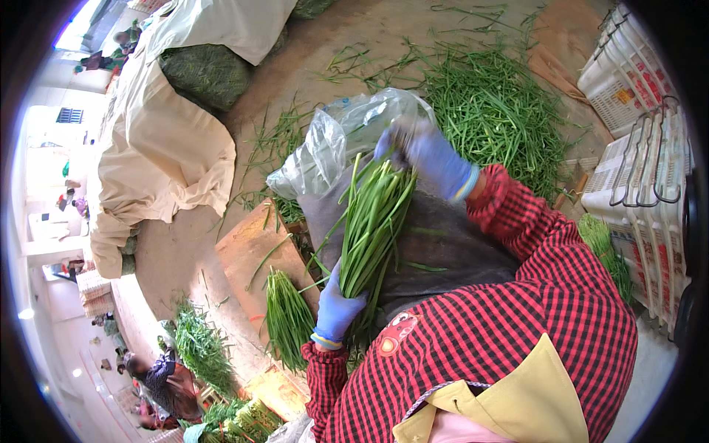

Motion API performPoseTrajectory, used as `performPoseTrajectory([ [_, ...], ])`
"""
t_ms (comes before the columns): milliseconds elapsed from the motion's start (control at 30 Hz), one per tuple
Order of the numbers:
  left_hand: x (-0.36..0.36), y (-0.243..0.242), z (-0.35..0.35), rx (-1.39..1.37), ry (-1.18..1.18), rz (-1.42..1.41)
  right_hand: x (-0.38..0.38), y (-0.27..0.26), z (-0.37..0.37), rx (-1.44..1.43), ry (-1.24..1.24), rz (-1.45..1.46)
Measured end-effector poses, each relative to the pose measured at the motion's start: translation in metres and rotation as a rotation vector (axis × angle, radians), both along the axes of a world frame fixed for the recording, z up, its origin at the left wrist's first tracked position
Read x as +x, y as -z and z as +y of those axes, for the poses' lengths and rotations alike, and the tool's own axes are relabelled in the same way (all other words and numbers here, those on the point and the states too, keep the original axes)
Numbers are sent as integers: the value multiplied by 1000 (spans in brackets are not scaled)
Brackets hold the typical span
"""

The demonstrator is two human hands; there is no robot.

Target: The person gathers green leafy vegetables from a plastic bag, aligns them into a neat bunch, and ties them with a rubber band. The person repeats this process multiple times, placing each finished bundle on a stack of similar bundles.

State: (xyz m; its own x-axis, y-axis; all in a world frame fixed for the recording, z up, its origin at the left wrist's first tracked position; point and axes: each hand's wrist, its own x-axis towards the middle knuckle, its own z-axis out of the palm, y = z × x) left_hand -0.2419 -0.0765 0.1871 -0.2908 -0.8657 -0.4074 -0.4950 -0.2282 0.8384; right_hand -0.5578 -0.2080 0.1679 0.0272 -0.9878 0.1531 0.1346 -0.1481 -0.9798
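A loose bunch of long green stalks (374, 227), which look like garlic chives, slants across my lap with its pale ends up and away from me. My left hand (339, 310), in a blue glove, grips the lower, leafy part. At the upper ends is my right hand (429, 152), also gloved and blurred; whether its fingers hold any stalks is unclear. A dark cloth (443, 255) covers my lap beneath the bunch. Just beyond lies a clear plastic bag (324, 149). Left of my left hand, another bunch of green stalks (288, 315) rests by a wooden board (249, 252).
A large heap of loose green leaves (493, 111) spreads over the floor ahead. White plastic crates (631, 166) with metal handles stand at right. A beige tarp (171, 149) drapes over dark green sacks (206, 75) at left. Another person (166, 382) is beside more greens (202, 346).
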Motion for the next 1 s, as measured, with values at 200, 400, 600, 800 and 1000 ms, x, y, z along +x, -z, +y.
performPoseTrajectory([
  [200, -1, 0, 11, -58, -16, -48, -73, -48, -6, 41, 423, 1124],
  [400, -27, -12, 19, -343, 58, -513, -18, -22, 59, -683, 32, 1272],
  [600, -36, -4, 33, -738, 124, -735, -93, -29, 34, -105, 442, 1359],
  [800, -37, 6, 32, -931, 183, -912, -9, -52, 76, -495, -266, 1092],
  [1000, -34, 15, 39, -967, 234, -1005, -46, -15, 45, 225, 141, 165],
])
